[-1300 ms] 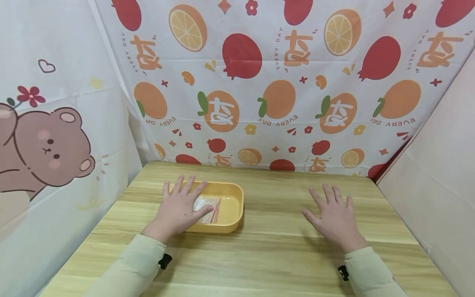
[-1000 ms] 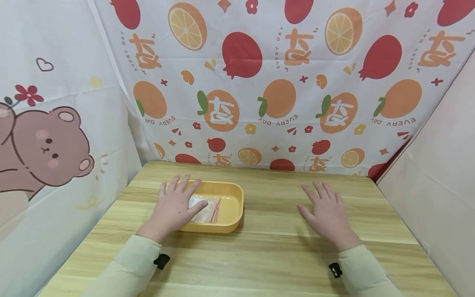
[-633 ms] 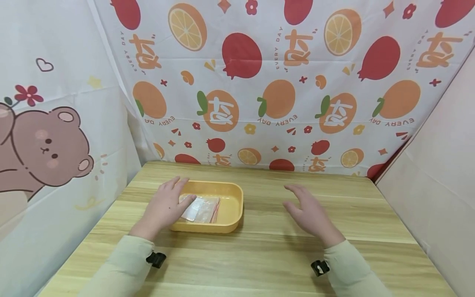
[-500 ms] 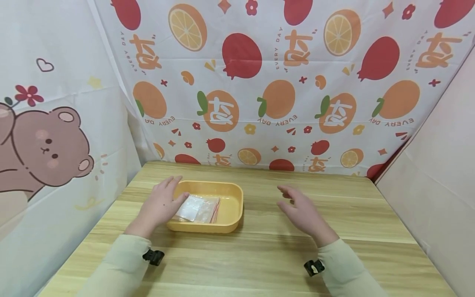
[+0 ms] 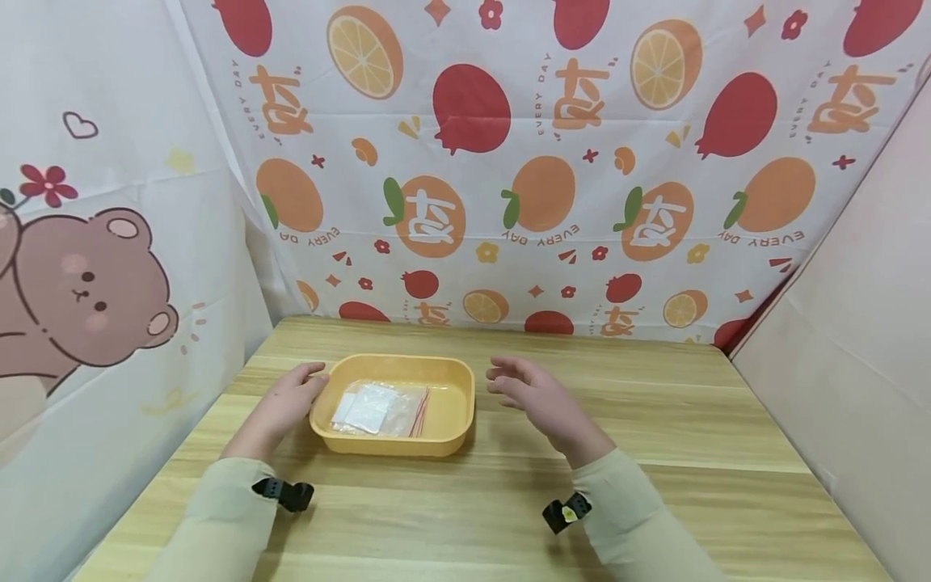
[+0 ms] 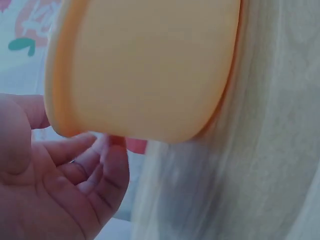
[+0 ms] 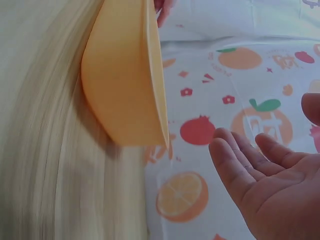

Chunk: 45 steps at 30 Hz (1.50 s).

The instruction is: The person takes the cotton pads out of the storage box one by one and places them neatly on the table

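Right now, the yellow tray (image 5: 445, 414) sits open side up on the bench (image 5: 436, 513), left of centre toward the back edge, its long axis roughly parallel to that edge. Its left end lies right by your left hand (image 5: 280, 406), fingers loosely bent, contact unclear; its right end stands apart from your right hand (image 5: 550, 408), thumb and relaxed fingers spread.

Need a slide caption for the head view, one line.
Left hand and right hand on either side of a yellow tray holding small plastic bags on a wooden table.
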Each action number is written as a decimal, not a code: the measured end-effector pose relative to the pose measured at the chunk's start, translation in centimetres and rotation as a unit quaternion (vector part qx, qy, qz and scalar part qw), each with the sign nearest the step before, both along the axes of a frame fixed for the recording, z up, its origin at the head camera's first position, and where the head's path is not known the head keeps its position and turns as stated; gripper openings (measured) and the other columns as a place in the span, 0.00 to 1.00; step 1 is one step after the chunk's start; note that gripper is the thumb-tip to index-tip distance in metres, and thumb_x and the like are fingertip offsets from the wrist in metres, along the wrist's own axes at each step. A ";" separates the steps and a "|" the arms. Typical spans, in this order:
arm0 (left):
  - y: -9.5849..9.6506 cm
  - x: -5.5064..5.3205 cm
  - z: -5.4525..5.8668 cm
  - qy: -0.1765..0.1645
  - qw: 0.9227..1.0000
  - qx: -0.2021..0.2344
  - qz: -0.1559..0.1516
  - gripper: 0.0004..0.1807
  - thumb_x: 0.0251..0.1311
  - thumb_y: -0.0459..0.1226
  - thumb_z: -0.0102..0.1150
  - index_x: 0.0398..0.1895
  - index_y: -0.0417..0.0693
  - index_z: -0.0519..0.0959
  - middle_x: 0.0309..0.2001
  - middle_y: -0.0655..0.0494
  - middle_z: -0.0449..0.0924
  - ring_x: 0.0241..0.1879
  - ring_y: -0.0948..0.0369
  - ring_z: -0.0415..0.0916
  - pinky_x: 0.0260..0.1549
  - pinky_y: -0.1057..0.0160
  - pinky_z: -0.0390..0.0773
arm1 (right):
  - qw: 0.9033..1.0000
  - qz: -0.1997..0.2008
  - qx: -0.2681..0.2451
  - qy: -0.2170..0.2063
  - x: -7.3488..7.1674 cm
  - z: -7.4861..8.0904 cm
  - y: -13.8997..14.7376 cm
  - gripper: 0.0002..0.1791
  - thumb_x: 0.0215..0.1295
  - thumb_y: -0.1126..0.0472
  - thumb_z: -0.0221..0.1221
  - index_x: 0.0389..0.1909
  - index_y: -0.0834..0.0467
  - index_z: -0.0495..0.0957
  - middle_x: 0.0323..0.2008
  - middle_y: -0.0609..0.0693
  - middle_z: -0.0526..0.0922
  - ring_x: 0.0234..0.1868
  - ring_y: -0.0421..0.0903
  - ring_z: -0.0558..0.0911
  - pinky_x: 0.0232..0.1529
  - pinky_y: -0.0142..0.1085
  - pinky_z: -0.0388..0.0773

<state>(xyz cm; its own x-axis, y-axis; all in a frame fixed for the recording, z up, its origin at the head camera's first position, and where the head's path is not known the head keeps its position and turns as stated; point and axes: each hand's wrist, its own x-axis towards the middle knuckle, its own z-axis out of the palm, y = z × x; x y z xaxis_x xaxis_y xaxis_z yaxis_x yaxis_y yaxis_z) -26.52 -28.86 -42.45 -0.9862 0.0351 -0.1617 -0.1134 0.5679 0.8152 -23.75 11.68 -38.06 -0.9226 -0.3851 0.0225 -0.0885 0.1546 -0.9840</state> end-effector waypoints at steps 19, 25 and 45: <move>-1.5 -0.4 -2.0 -0.011 0.991 0.130 0.005 0.29 0.81 0.44 0.41 0.76 0.34 0.59 0.70 0.33 0.63 0.56 0.51 0.74 0.44 0.60 0.82 | 0.993 0.038 0.011 -0.115 -2.9 -1.3 -9.1 0.32 0.75 0.51 0.57 0.73 0.62 0.64 0.64 0.57 0.74 0.62 0.58 0.77 0.63 0.51 0.72; -1.7 -0.7 -2.7 -0.008 0.991 0.136 0.005 0.29 0.81 0.43 0.40 0.76 0.34 0.59 0.69 0.33 0.63 0.56 0.50 0.74 0.44 0.59 0.82 | 0.992 0.023 0.049 -0.111 -3.7 -2.1 -11.6 0.34 0.73 0.49 0.57 0.72 0.64 0.66 0.67 0.56 0.73 0.64 0.59 0.75 0.64 0.55 0.69; -1.1 -1.3 -2.4 0.005 0.991 0.131 -0.001 0.27 0.81 0.43 0.40 0.75 0.35 0.61 0.68 0.33 0.65 0.57 0.49 0.74 0.44 0.60 0.82 | 0.982 -0.054 0.060 -0.171 -5.5 -3.5 -13.3 0.25 0.73 0.53 0.57 0.64 0.62 0.74 0.59 0.61 0.78 0.57 0.57 0.78 0.55 0.49 0.77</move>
<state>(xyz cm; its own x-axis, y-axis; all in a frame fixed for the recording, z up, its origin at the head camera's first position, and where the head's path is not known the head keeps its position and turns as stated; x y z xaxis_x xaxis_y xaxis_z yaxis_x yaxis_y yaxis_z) -27.87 -29.96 -44.83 -0.9877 0.0764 -0.1363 -0.1032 0.3362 0.9361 -29.24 -1.67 -41.59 -0.9042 -0.2648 -0.3351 0.2674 0.2606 -0.9277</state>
